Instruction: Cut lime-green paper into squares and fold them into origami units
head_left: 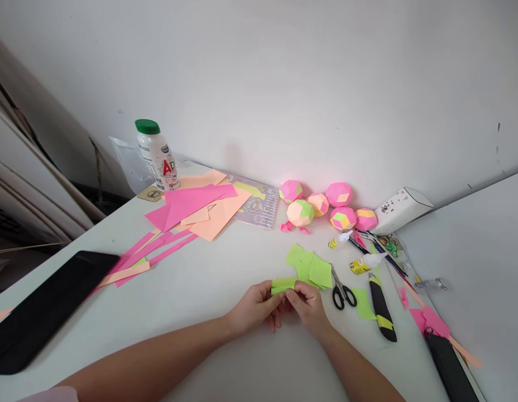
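Between my two hands is a small green paper piece [283,285], folded or creased across its width. My left hand [255,306] pinches its left end, and my right hand [310,307] grips the right end with thumb and fingers. Just beyond the hands lies a loose pile of green paper squares [311,267]. Scissors with black handles [344,296] rest to the right of my right hand, blades pointing away. Another green square [363,304] lies beside them, next to a black and yellow utility knife [382,310].
Several faceted paper balls [319,204] sit by the wall. Glue bottles [363,264] stand or lie at right, near a white box [403,209]. Pink and peach sheets [217,215], a white bottle with green cap [158,159] and a black flat object [45,307] are at left.
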A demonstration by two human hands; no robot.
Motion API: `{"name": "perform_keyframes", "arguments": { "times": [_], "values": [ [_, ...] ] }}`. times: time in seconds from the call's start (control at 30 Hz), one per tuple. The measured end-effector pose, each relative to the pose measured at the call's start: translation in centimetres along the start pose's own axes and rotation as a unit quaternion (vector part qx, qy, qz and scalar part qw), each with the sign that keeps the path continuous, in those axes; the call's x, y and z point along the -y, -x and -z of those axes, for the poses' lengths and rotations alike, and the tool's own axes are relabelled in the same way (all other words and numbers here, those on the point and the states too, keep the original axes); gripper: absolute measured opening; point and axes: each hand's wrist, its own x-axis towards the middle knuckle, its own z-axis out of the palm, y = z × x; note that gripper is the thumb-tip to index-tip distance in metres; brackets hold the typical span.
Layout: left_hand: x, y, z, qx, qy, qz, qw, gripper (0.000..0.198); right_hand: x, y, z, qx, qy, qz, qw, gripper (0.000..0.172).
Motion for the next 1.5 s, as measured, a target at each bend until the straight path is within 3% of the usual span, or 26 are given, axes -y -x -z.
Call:
{"name": "perform_keyframes", "arguments": {
  "times": [0.57,1.5],
  "values": [
    [0.6,-0.2,0.4,0.025,0.034,-0.009,0.999,0.038,-0.1,0.0,0.1,0.013,-0.009,0.007,1.000,0.033],
    [0.2,-0.1,0.2,0.004,0.013,0.005,1.000,0.039,-0.8,0.1,0.2,0.045,-0.068,-0.014,0.997,0.024]
  ]
}}
